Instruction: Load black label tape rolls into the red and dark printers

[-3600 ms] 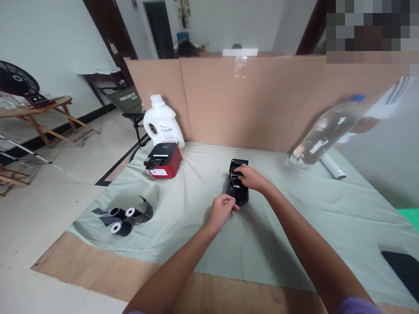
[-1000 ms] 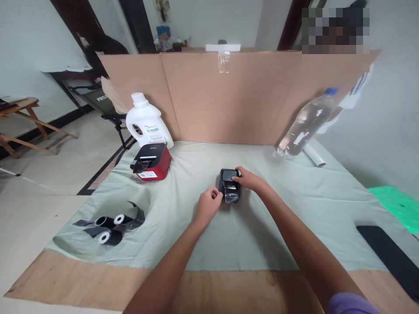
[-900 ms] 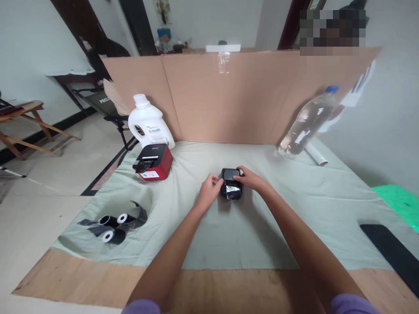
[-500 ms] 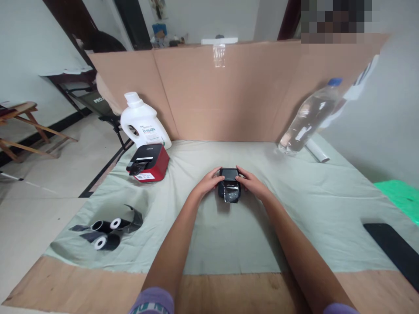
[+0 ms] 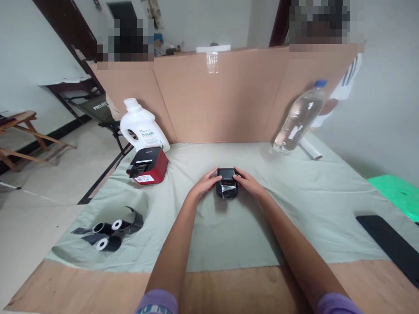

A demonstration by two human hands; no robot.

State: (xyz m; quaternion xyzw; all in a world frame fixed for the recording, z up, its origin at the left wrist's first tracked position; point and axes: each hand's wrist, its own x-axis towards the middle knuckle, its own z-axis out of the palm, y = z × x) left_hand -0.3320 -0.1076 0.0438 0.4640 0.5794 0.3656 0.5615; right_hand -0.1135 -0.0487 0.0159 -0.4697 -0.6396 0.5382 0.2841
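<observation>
A small black device (image 5: 226,187) with a shiny strip at its front sits on the pale green cloth (image 5: 229,226) in the middle of the table. My left hand (image 5: 204,185) grips its left side, fingers curled against it. Its right side is held by my right hand (image 5: 248,183), fingers bent round the top corner. Both hands hold the device from either side.
A red and black label printer (image 5: 148,165) and a white jug (image 5: 141,127) stand at the back left. Black ribbon rolls (image 5: 111,229) lie at front left. A clear water bottle (image 5: 297,117) and white roll (image 5: 310,149) stand back right, against a cardboard screen (image 5: 225,100). A black flat object (image 5: 389,246) lies at the right edge.
My left hand moved from in front of the device to its left side and closed on it. My right hand stays on the right side. The device's lid now lies shut.
</observation>
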